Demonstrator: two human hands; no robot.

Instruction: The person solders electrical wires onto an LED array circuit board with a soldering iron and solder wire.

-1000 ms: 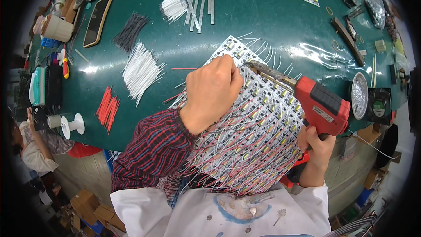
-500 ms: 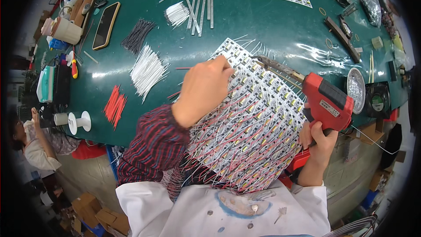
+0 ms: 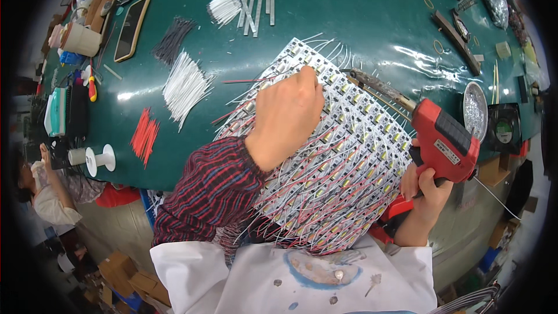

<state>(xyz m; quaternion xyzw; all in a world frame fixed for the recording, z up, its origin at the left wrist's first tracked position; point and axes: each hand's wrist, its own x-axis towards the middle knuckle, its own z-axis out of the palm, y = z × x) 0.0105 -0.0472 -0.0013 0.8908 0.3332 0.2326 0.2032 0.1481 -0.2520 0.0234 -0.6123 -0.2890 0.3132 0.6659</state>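
Observation:
A large panel of small white circuit boards [image 3: 381, 160] slopes from the green table toward my lap, bristling with thin red and white wires. My left hand [image 3: 286, 117] is closed over its upper part, knuckles up; the fingertips are hidden, so I cannot make out what they pinch. My right hand [image 3: 429, 191] is wrapped round the grip of a red and black soldering gun [image 3: 446, 138]. The gun's dark barrel reaches left over the panel, its tip near the upper edge, a little right of my left hand and apart from it.
On the green table [image 3: 232, 52] lie bundles of white wires [image 3: 186, 88], red wires [image 3: 144, 134] and black wires [image 3: 173, 40]. Metal strips [image 3: 249, 0], a phone [image 3: 132, 29] and a white spool [image 3: 101, 160] are nearby. A silver bowl [image 3: 475, 110] and a black fan [image 3: 503, 128] stand right.
My left hand has moved right and down across the panel. The soldering gun has shifted slightly right. Things on the table sit a little higher and further left in view.

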